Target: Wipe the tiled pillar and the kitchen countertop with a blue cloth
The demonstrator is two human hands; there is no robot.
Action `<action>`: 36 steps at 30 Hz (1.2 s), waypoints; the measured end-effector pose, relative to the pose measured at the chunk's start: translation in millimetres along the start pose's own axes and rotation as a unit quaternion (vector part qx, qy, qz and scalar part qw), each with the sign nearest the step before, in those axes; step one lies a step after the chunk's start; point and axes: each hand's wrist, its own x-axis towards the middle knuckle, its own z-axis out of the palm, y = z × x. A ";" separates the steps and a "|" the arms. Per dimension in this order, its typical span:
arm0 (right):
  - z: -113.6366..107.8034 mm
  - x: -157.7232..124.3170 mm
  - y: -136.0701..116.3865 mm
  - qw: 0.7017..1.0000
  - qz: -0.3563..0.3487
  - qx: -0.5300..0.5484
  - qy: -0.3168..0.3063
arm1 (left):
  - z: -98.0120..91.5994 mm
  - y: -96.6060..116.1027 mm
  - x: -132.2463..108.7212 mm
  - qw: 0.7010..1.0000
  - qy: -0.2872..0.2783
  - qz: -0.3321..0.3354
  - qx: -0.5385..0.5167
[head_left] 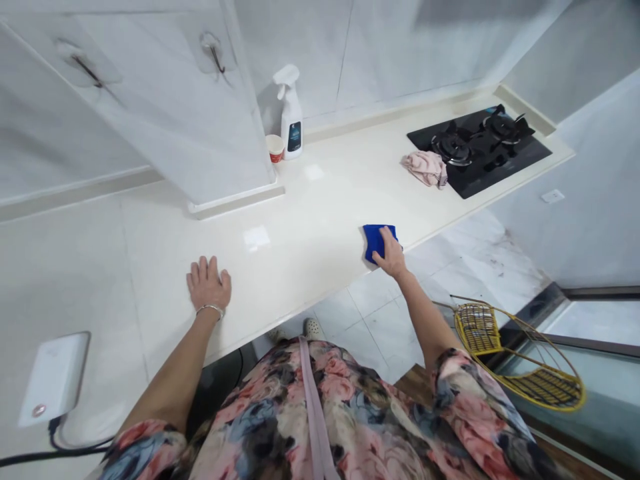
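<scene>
Floral-print dress (320, 413) nearest, below glossy white stone countertop (300, 220). Left hand (209, 283) flat on it, fingers spread, holding nothing; right hand (391, 257) pressing small blue folded cloth (374, 239) at front edge, fingers curled over it. Likely failures: cloth slipping off edge under sideways push; crumpled pink rag (426, 168) beside black gas hob (480, 150) scorching if lit.

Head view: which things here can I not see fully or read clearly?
In the head view:
The blue cloth: the right hand covers part of it; whether the grip clasps or only presses is unclear.
The spray bottle: label too small to read.
The small cup: contents hidden by its wall.
The white device: its black cable is cut off by the left edge.
</scene>
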 end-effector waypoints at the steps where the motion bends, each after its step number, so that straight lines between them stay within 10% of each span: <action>1: 0.8 6.3 1.4 0.999 0.036 0.005 0.009 | 0.2 0.0 -0.2 1.000 0.005 0.001 0.001; 7: 24.6 -4.9 -62.1 0.993 0.111 -0.023 0.034 | 2.3 -1.7 -0.8 1.000 0.016 0.011 -0.004; 17: 67.7 -76.0 -283.4 0.987 -0.092 0.016 -0.133 | 5.8 -2.7 -4.0 0.999 0.014 0.015 -0.036; 21: 76.3 -90.6 -332.1 0.957 -0.240 0.061 -0.150 | 5.1 -5.1 -4.5 0.999 0.007 0.017 -0.039; 27: 61.1 -85.3 -281.3 0.941 -0.293 0.108 -0.126 | 5.8 -11.3 -3.8 0.999 0.003 0.025 -0.033; 36: 33.4 -6.6 -112.5 0.999 -0.036 -0.027 -0.008 | 4.4 -6.5 -4.7 1.000 0.005 0.011 -0.028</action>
